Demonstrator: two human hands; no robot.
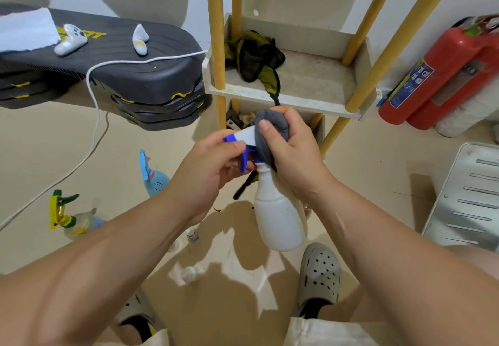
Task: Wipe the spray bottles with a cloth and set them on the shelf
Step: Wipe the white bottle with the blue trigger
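A white spray bottle [278,216] with a blue-and-white trigger head hangs in the air in front of me. My left hand [208,167] pinches the blue nozzle end of the head. My right hand [294,151] grips a grey cloth [272,126] wrapped round the back of the head and the neck. On the floor to the left stand a light blue spray bottle [154,175] and a clear one with a yellow-green trigger [67,216]. The white shelf [310,83] with yellow poles stands just beyond my hands.
A dark green fabric item [253,56] lies on the shelf tray. Stacked black step platforms [129,75] with a white cable sit left. Two red fire extinguishers [442,75] lean right. A grey vented panel [469,197] is at right. Small bottles [190,272] lie by my feet.
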